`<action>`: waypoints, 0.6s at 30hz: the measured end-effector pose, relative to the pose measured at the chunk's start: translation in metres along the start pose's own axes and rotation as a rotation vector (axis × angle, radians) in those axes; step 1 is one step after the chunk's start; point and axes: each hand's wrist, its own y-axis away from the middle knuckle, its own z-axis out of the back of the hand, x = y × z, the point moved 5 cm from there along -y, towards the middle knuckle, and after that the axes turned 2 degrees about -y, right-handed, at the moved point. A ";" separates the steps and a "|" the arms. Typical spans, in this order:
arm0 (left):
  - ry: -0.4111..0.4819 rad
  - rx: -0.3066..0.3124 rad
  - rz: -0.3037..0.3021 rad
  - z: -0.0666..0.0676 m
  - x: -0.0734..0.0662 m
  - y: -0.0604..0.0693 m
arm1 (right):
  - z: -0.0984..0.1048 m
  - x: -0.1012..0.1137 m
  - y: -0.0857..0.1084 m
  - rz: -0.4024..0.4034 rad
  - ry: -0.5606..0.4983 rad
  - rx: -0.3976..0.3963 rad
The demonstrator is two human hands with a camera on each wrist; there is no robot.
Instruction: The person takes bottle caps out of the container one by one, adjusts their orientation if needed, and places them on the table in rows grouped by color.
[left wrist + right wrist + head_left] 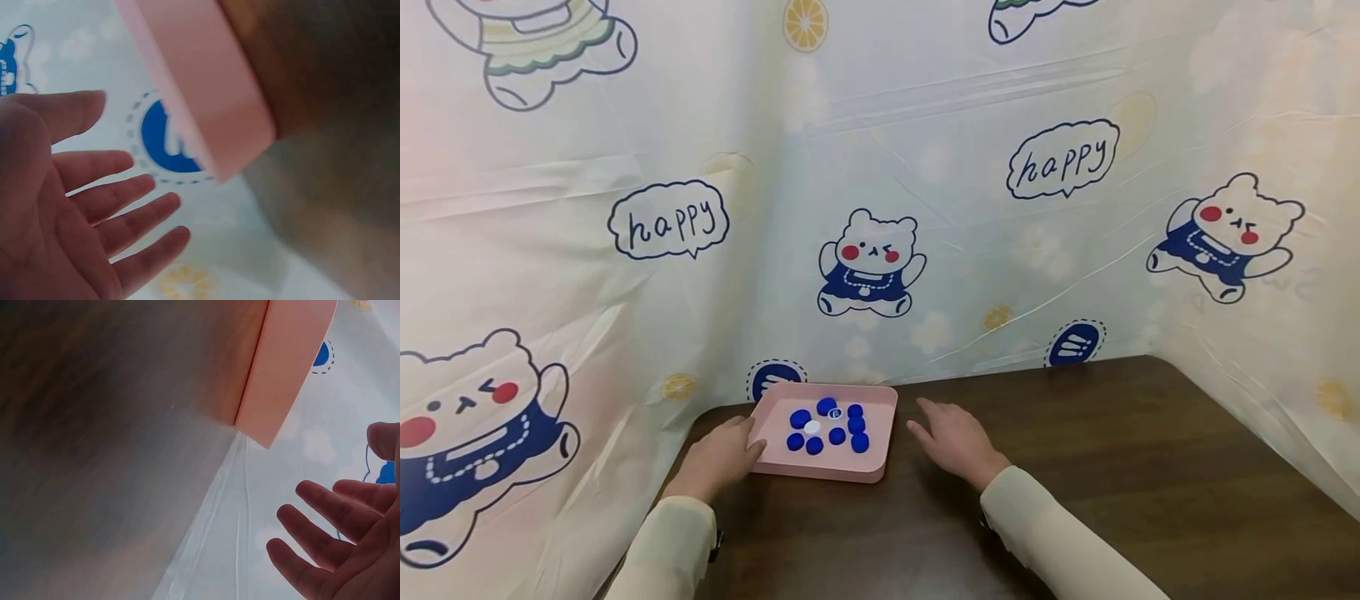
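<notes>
Pink tray holds blue discs; left hand beside it, right hand apart, both empty, fingers loosely spread. Uneven lift could tilt tray, sliding discs.

Pink tray: cut by the top edge, both wrist views.
Left grip: cut by left edge, left wrist view.
Right grip: cut by right edge, right wrist view.
Tabletop: blurred, left wrist view.
White-ringed piece: markings too small.

Curtained-off booth, bear-print sheeting around dark table
</notes>
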 end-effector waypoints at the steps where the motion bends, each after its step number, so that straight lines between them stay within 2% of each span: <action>1: 0.009 -0.001 0.006 -0.003 0.003 -0.001 | -0.002 0.001 -0.001 -0.012 -0.010 0.003; 5: 0.058 0.002 0.038 -0.014 0.011 -0.007 | -0.008 0.005 -0.006 -0.063 -0.071 0.022; 9: 0.090 0.010 0.081 -0.023 0.018 -0.012 | -0.014 0.008 -0.011 -0.076 -0.111 0.030; 18: 0.121 0.023 0.132 -0.024 0.035 -0.028 | -0.020 0.008 -0.026 -0.136 -0.135 0.060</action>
